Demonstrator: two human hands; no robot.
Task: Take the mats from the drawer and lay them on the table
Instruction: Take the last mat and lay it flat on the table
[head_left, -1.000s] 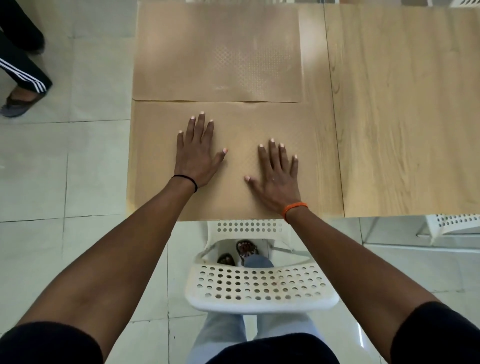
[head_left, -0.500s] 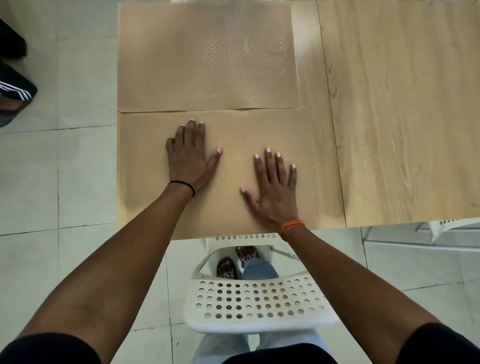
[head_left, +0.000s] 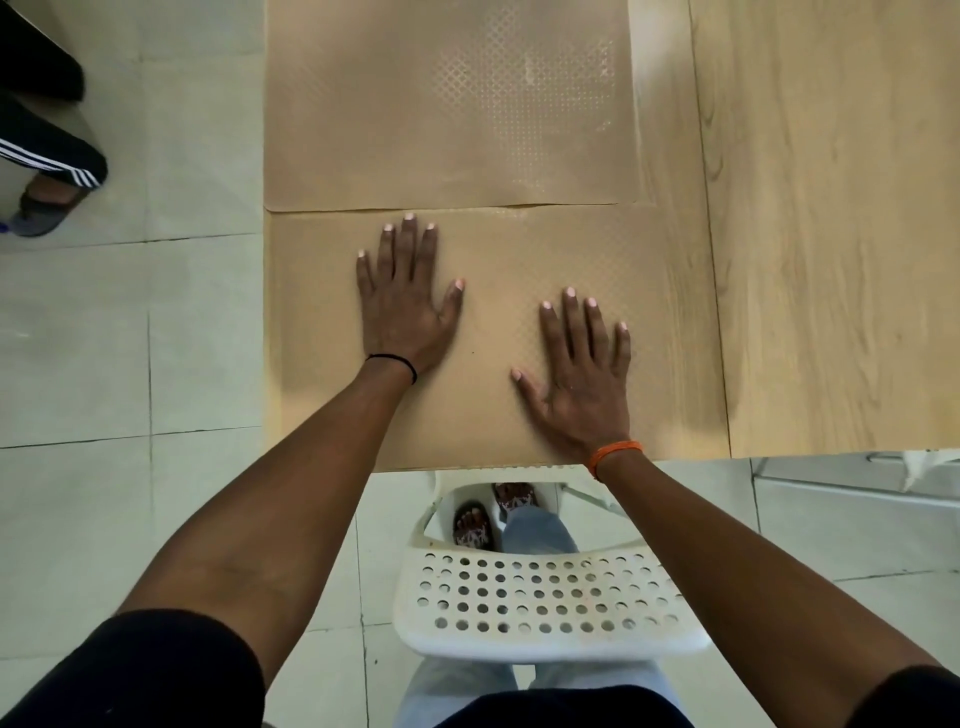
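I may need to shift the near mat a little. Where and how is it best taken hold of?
Probably by the right-hand edge of the near mat, coming from the right with the right hand. The mat lies flat and thin; there bare table leaves room to slide fingertips under for a pinch grip. Its far edge meets the far mat.

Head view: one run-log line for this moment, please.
phase: laying mats | left hand: flat on near mat | right hand: flat on near mat | far mat: laid, edges meeting | table: right half bare
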